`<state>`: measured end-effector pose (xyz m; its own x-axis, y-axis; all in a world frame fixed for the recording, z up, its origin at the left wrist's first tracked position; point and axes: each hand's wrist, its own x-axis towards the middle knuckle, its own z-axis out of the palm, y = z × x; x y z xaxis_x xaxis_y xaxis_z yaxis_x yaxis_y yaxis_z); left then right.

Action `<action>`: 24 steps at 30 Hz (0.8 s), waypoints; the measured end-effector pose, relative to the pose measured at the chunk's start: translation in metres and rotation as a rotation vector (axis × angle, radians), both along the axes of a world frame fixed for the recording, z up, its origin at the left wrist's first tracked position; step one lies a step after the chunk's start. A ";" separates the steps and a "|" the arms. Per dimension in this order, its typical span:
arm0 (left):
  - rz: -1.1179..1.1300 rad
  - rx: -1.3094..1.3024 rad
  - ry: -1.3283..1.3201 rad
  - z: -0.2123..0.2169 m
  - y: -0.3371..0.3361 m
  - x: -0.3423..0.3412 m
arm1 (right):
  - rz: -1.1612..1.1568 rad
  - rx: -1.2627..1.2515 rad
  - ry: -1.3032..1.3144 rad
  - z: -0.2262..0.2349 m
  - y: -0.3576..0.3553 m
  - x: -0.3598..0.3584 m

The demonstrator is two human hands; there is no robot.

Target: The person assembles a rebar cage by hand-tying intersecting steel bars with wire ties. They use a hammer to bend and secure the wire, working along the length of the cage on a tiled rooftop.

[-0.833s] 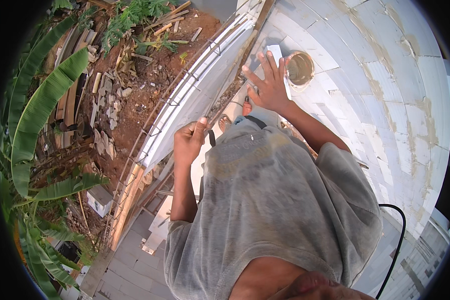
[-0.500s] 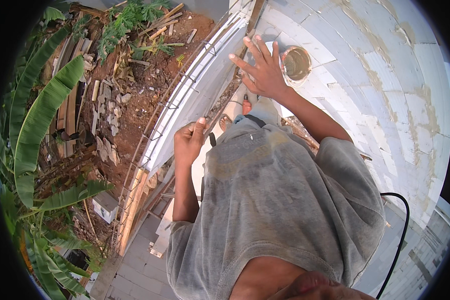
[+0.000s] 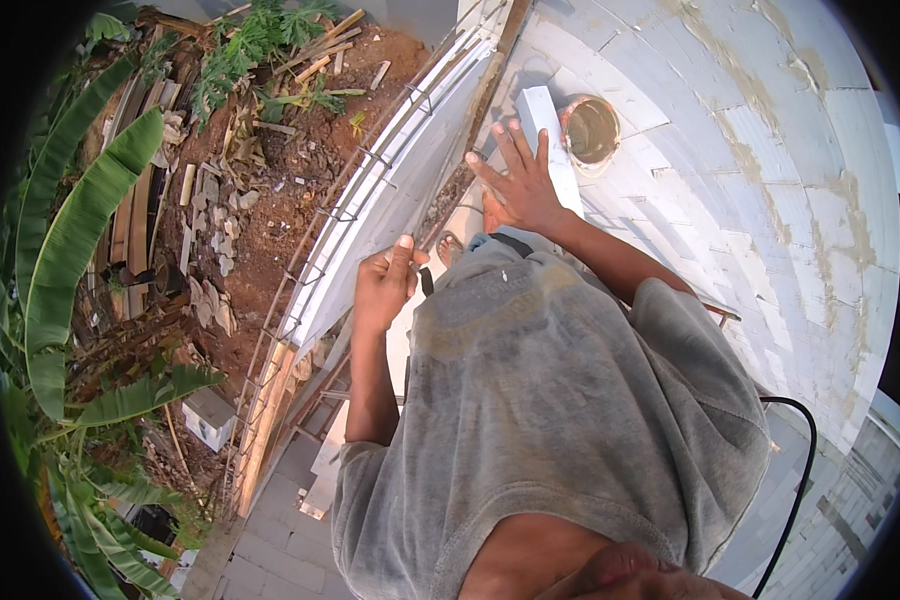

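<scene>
My right hand (image 3: 523, 188) is open, its fingers spread and nothing in its grasp. It hovers in front of my waist, overlapping the near part of a long white block (image 3: 540, 112); whether it touches the block I cannot tell. Just right of that block stands a round bucket (image 3: 590, 130) with a smeared rim and grey-brown contents. On my left side, my left hand (image 3: 386, 285) is raised with fingers curled in and thumb up. What it holds, if anything, is hidden. A short dark strap-like piece (image 3: 426, 281) shows beside it.
A pale block wall (image 3: 750, 200) with mortar smears curves along my right. At left runs a low white wall (image 3: 370, 215) with a rebar cage (image 3: 342, 212) along it. Beyond are red soil (image 3: 280, 220), scrap wood and banana leaves (image 3: 90, 250). A black cable (image 3: 812, 450) hangs at lower right.
My right hand has come down closer to my waist, uncovering more of the white block. My left hand has shifted slightly right, still curled.
</scene>
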<state>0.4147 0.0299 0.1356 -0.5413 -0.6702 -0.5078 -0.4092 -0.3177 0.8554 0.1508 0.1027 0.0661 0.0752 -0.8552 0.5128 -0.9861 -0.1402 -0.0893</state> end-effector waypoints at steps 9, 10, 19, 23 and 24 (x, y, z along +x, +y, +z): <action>-0.071 0.162 0.021 -0.006 -0.004 0.001 | -0.349 -0.018 -0.152 0.006 -0.022 -0.045; -0.082 0.180 0.001 -0.005 -0.005 0.001 | -0.336 -0.020 -0.134 0.009 -0.029 -0.048; -0.107 0.293 0.042 0.002 -0.008 0.003 | -0.078 -0.048 -0.113 -0.018 -0.010 -0.006; -0.137 0.341 0.030 -0.005 -0.009 0.005 | -0.212 -0.136 -0.209 -0.018 -0.012 -0.013; -0.144 0.352 0.036 -0.007 -0.009 0.005 | -0.270 -0.168 -0.208 -0.015 -0.016 -0.019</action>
<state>0.4193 0.0206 0.1290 -0.6390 -0.3739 -0.6722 -0.4427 -0.5359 0.7189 0.1318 0.0867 0.0512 -0.2619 -0.7327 0.6282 -0.9528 0.0927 -0.2892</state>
